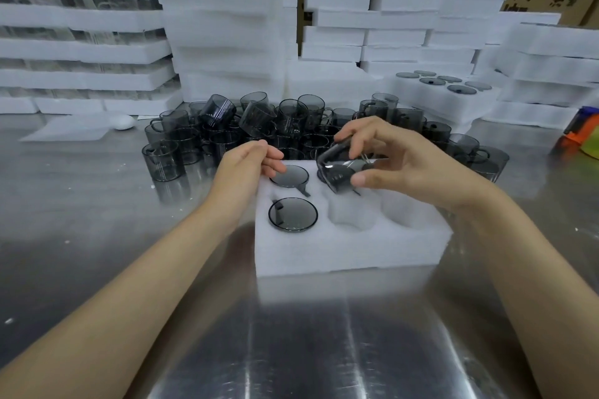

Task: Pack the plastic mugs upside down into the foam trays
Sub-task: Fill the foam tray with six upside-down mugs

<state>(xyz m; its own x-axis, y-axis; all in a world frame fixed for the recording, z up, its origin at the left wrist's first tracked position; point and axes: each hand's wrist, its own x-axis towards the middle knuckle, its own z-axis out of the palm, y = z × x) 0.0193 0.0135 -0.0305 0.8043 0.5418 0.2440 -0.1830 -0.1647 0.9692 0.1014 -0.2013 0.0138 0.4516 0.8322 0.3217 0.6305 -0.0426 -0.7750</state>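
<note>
Gripping a third mug (337, 175) over the tray (350, 249), the right hand (402, 160) tilts it while the left hand (248, 162) rests loosely beside two seated mugs (293, 214); a pile (291, 121) waits.

The one view sits at the person's head and looks forward and down along both forearms onto the steel table (81, 204). It is close: the foam tray (350, 246) fills the middle of the frame, with the left hand (246, 162) and right hand (398, 159) just above centre. The wide lens bends straight lines near the edges. Farther off, toward the top, it takes in the loose mugs (227, 136) and the foam stacks (223, 26) behind them.
</note>
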